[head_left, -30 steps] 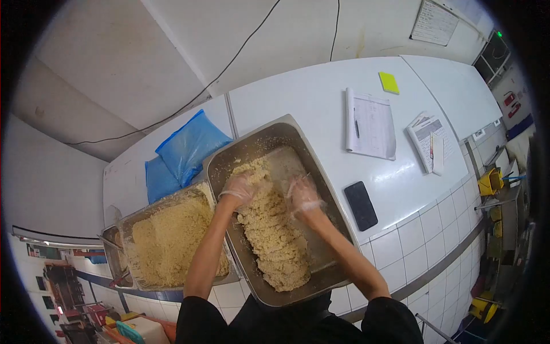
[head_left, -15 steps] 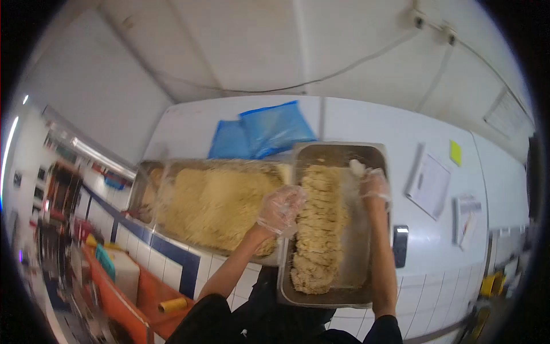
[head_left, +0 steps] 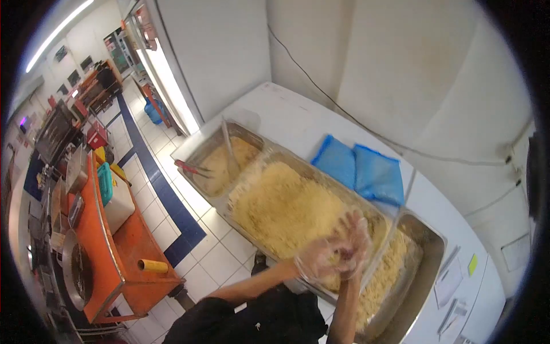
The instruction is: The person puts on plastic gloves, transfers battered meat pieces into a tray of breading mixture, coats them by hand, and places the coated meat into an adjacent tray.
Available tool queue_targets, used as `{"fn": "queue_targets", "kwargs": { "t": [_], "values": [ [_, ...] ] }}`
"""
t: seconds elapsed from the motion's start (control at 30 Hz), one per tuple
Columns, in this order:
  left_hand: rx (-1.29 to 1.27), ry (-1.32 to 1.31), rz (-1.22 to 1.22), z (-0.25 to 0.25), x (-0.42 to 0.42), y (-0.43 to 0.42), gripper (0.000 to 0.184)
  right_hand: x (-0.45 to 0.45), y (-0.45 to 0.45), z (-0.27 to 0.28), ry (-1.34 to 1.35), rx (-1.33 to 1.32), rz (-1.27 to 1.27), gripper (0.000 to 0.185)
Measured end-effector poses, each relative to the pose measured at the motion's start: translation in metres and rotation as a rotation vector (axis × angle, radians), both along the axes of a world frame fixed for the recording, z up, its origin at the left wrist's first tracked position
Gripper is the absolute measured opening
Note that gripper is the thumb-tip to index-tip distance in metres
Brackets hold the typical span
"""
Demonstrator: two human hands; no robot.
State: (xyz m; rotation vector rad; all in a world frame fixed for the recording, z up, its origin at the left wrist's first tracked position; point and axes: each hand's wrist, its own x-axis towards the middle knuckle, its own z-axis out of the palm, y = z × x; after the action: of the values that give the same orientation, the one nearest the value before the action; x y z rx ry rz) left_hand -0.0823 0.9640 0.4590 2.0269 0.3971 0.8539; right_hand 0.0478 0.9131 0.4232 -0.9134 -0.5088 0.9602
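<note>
My left hand point(head_left: 318, 259) and my right hand point(head_left: 352, 238), both in clear plastic gloves, come together above the near right end of a long metal pan point(head_left: 309, 163) of pale yellow breading crumbs point(head_left: 281, 200). The right hand's fingers are raised and spread, with nothing seen in them. The left hand meets it at the palm; its fingers are blurred and partly hidden. Just right of the hands is a deep steel tray point(head_left: 432, 235) with crumb-coated pieces point(head_left: 395, 258) along its left side, partly covered by my right forearm.
Left of the crumbs, a smaller metal pan point(head_left: 215, 137) holds tan wet mix, a long-handled utensil point(head_left: 227, 146) and red-handled tongs point(head_left: 192, 168). Two blue plastic bags point(head_left: 358, 172) lie behind. Papers point(head_left: 450, 284) lie at right. An orange cart point(head_left: 134, 252) stands at left.
The view has swung left. My right hand has left the steel tray and now meets my left hand above the crumbs; the white item near it is no longer seen.
</note>
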Motion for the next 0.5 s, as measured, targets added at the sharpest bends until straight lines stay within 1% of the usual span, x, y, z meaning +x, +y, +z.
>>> {"fn": "queue_targets", "kwargs": {
  "t": [0.03, 0.07, 0.13, 0.17, 0.23, 0.27, 0.3, 0.33, 0.37, 0.4, 0.43, 0.47, 0.5],
  "values": [
    [0.006, 0.051, 0.088, -0.004, -0.008, 0.009, 0.019, -0.021, 0.024, -0.003, 0.256, 0.098, 0.115, 0.058],
    [0.001, 0.043, 0.107, -0.012, -0.018, 0.017, 0.019, -0.037, 0.042, -0.005, 0.249, 0.091, 0.133, 0.058],
    [-0.239, -0.032, 0.059, -0.034, -0.035, 0.043, 0.022, -0.062, 0.076, -0.010, 0.347, 0.097, 0.225, 0.065],
    [-0.255, -0.041, 0.075, -0.045, -0.044, 0.056, 0.022, -0.072, 0.091, -0.016, 0.343, 0.079, 0.239, 0.065],
    [-0.256, 0.011, -0.073, -0.061, -0.065, 0.077, 0.017, -0.089, 0.121, -0.037, 0.154, 0.108, 0.171, 0.057],
    [-0.255, 0.014, -0.067, -0.061, -0.081, 0.090, 0.017, -0.088, 0.133, -0.057, 0.158, 0.109, 0.177, 0.057],
    [-0.197, 0.046, -0.036, -0.057, -0.100, 0.108, 0.017, -0.079, 0.143, -0.082, 0.086, -0.008, 0.051, 0.051],
    [-0.137, 0.078, -0.007, -0.052, -0.119, 0.128, 0.016, -0.074, 0.153, -0.094, 0.012, -0.122, -0.079, 0.044],
    [-0.178, 0.071, 0.114, -0.042, -0.144, 0.147, 0.016, -0.075, 0.161, -0.080, 0.014, -0.118, -0.082, 0.044],
    [-0.221, 0.067, 0.233, -0.031, -0.174, 0.169, 0.015, -0.078, 0.165, -0.051, -0.137, -0.369, -0.117, 0.033],
    [0.097, 0.245, 0.522, -0.025, -0.204, 0.195, 0.015, -0.082, 0.170, -0.034, -0.285, -0.617, -0.150, 0.022],
    [0.263, 0.431, 0.761, -0.047, -0.241, 0.222, 0.016, -0.083, 0.171, -0.034, -0.274, -0.616, -0.154, 0.022],
    [0.392, 0.637, 0.994, -0.069, -0.278, 0.248, 0.017, -0.083, 0.168, -0.036, -0.334, -0.610, -0.152, 0.018]
  ]
}}
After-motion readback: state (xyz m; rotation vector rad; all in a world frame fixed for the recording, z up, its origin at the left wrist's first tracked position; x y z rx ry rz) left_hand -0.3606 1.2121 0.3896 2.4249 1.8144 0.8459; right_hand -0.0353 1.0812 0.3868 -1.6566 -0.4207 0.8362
